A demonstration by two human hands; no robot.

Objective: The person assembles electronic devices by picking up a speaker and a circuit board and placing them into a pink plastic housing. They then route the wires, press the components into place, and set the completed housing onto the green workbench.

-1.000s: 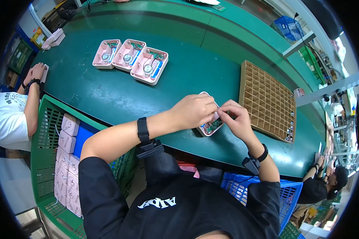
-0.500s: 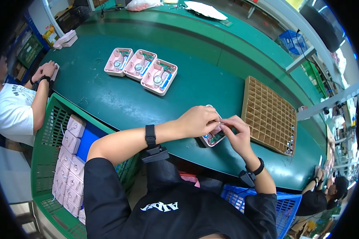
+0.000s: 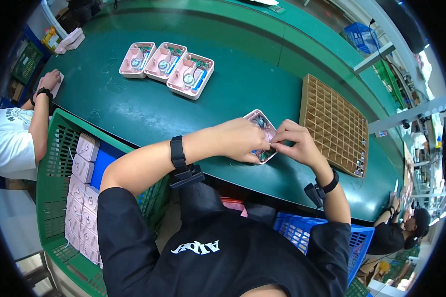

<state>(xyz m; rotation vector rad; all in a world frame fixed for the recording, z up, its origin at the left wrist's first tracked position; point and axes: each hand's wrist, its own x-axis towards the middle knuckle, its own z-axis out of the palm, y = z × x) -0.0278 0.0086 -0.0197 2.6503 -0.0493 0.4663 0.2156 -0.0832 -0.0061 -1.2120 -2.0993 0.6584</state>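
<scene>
On the green table in front of me lies a small pink casing (image 3: pixel 269 132) with a round silver part, a green circuit board and a bit of blue inside. My left hand (image 3: pixel 240 140) is closed over its left side, fingers curled into and around it, hiding much of the inside. At the casing's right edge my right hand (image 3: pixel 298 142) is closed in a pinch beside the left fingertips. What the pinch holds is too small to make out. Farther left stand three similar open pink casings (image 3: pixel 191 75), each with a round speaker-like part, a blue cylinder, wires and a green board.
A brown divided tray (image 3: pixel 334 123) lies to the right on the table (image 3: pixel 233 94). A green crate (image 3: pixel 47 198) of closed pink casings stands at my left, a blue crate (image 3: pixel 352 255) at my lower right. Another person's hands (image 3: pixel 48 84) work at the far left.
My view has tilted, so the table things sit higher in it. My right hand has shifted slightly to the right of the left fingers, showing more of the casing's inside; both hands stay at it.
</scene>
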